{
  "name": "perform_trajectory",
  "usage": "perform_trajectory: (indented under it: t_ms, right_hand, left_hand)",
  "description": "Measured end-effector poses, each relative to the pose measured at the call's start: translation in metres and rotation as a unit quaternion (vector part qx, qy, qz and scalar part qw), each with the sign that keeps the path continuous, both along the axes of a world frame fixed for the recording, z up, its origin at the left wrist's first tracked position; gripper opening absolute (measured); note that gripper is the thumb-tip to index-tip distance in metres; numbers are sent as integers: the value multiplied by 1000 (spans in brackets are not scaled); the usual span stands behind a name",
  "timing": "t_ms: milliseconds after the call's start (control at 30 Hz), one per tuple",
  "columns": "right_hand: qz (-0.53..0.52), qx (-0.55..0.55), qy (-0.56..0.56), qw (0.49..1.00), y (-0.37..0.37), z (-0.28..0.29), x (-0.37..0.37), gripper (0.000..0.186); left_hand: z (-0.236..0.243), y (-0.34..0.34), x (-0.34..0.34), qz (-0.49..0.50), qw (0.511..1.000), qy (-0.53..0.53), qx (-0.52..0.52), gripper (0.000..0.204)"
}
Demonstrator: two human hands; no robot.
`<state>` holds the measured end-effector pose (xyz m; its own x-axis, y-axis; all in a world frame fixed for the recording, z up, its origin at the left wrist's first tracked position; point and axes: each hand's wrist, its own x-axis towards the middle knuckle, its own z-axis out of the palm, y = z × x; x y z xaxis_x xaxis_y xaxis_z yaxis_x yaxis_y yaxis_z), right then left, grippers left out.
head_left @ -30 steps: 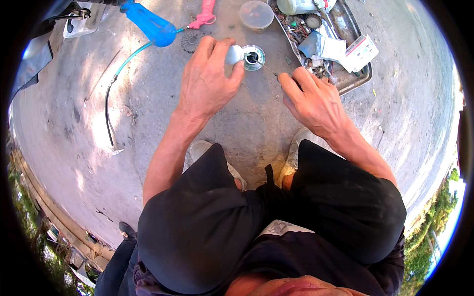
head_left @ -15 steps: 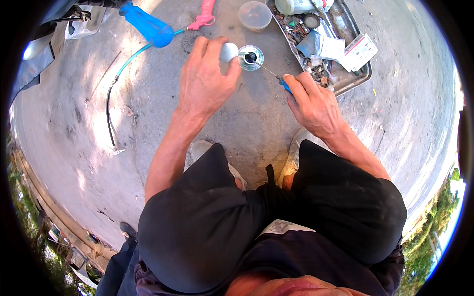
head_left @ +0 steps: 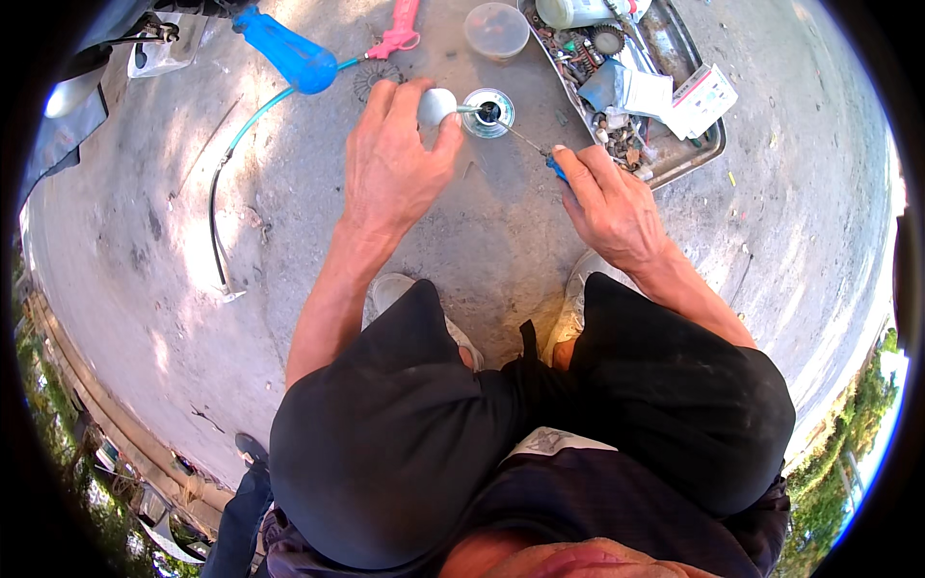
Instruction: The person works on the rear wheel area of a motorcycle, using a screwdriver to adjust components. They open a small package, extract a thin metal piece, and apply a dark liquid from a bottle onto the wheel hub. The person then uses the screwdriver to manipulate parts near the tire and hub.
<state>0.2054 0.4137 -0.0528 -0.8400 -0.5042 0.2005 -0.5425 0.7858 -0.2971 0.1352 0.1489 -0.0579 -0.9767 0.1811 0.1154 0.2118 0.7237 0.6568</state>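
Observation:
My left hand [head_left: 393, 169] grips a round white lid [head_left: 437, 105] with a short stem sticking out to the right. That stem reaches the mouth of a small round can [head_left: 476, 123], which stands on the ground with dark stuff inside. From the other side, my right hand [head_left: 614, 207] holds a blue-handled tool with a thin metal shaft [head_left: 525, 143]. Its fingers are closed round the handle, which they mostly hide. The shaft slants left to the can's opening, where its tip meets or lies very near the stem; I cannot tell whether they touch.
Right of the can lies a metal tray [head_left: 708, 154] of small parts, packets and a white bottle [head_left: 568, 12]. A clear plastic tub [head_left: 496, 31] stands beyond the can. At the left are a blue bottle [head_left: 286, 53], a pink air gun [head_left: 398, 37] and a hose [head_left: 212, 193].
My left hand has shifted slightly left and down with the white lid, showing more of the stem. My right hand and the blue-handled tool have barely moved.

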Motion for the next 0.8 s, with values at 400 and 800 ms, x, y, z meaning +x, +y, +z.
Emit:
perform_trajectory:
  t_ms: [400, 800]
  right_hand:
    - [-23, -43, -25, 999, 0, 3, 3, 42]
    - [-16, -35, -2, 999, 4, 2, 0, 44]
  left_hand:
    - [0, 1, 3, 3, 1000, -3, -22, 38]
    - [-1, 3, 2, -2, 999, -8, -32, 39]
